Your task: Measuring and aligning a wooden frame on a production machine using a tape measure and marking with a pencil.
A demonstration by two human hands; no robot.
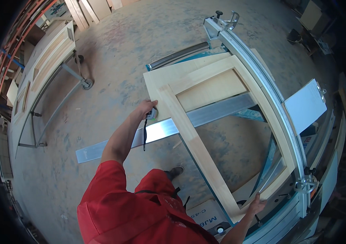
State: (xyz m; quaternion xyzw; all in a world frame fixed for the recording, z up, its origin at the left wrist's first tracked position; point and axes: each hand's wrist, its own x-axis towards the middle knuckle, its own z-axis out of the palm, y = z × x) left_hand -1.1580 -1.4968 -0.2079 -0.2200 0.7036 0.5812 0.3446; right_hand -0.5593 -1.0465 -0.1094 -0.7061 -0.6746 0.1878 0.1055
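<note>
A pale wooden frame [209, 162] lies on the saw table, its left side sticking out toward me. My right hand [256, 204] is closed on the frame's near right corner, thumb on top. My left hand [146, 107] is closed around a small tape measure [153, 114], whose black strap hangs down. That hand is beside the left corner of a flat pale board [156, 83], which lies under the frame's far end. I cannot tell whether the tape is pulled out. A long shiny metal bar [99, 150] passes beneath the frame and juts out to the left.
A metal fence rail [258, 61] with clamps curves along the frame's right side. Beyond it sits a clipboard with white paper [307, 105]. A roller [177, 56] is at the far end. A wheeled cart [59, 53] carrying wooden pieces stands at the left.
</note>
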